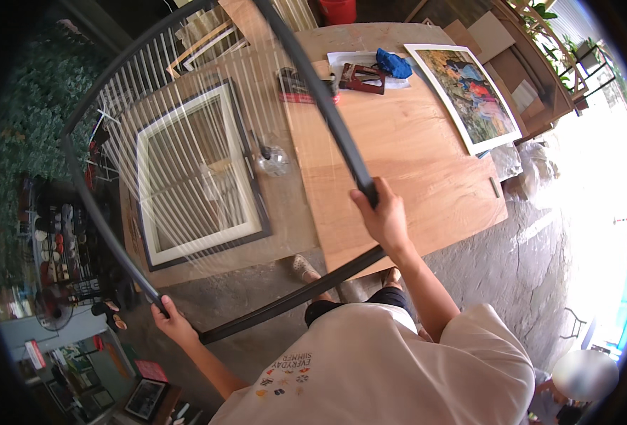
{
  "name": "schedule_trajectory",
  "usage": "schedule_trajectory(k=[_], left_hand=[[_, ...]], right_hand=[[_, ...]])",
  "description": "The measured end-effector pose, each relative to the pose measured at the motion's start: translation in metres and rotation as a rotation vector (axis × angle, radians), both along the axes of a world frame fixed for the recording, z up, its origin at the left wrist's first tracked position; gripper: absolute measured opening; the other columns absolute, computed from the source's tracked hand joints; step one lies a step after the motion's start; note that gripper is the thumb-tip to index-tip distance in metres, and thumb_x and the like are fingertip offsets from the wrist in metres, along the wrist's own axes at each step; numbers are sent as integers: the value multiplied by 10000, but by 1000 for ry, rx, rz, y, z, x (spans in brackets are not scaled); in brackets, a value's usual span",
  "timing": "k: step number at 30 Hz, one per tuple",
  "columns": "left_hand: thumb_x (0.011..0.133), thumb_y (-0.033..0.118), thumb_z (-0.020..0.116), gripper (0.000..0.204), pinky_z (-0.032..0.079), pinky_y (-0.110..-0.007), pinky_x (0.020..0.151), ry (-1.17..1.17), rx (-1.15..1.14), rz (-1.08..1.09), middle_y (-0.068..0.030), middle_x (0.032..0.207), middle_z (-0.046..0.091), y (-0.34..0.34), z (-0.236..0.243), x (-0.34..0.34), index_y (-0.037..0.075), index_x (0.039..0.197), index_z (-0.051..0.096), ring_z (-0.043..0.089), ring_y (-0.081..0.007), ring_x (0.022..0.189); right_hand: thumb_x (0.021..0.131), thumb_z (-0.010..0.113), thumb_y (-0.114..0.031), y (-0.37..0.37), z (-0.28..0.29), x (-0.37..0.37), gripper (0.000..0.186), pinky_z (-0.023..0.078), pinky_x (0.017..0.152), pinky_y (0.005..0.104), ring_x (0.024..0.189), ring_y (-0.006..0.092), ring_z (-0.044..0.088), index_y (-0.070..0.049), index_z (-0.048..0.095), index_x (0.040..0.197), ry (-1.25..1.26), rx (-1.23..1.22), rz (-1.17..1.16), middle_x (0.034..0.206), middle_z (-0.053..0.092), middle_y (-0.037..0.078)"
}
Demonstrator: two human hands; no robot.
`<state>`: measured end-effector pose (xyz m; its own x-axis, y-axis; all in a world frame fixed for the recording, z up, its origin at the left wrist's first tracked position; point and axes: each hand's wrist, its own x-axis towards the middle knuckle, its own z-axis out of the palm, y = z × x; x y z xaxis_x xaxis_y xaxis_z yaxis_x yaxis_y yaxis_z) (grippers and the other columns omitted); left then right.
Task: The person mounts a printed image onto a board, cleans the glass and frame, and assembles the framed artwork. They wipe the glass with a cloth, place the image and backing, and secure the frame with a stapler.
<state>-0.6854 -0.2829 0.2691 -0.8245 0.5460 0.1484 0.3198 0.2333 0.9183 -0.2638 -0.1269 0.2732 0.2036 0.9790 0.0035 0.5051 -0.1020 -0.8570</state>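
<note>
Head view: large black rectangular frame point(292, 301), raised over the grey-brown worktable point(370, 39), lies ahead of and between the hands; its long axis runs away from the body, leaning left.
Left hand point(174, 322): fingers wrapped round the left bar, near the close corner.
Right hand point(385, 218): gripping the right bar, likewise near its close corner.
Pane point(214, 163): clear, glossy, striped with pale reflections.
Beneath: flat dark-edged frame with cream inner border point(207, 242).
Plywood board point(398, 156): smooth, tan, faintly grained.

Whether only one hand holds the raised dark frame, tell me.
No, the left hand and the right hand both hold the raised dark frame, at separate places.
</note>
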Motion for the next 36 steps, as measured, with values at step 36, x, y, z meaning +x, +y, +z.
schedule_trajectory(k=[36], left_hand=[[953, 445, 592, 476, 494, -424, 636, 357, -722, -427, -192, 783, 623, -1, -223, 367, -27, 889, 593, 622, -350, 687]], right_hand=[[933, 602, -365, -88, -243, 426, 392, 480, 576, 504, 640, 463, 625, 1, 561, 797, -301, -296, 3, 657, 625, 254]])
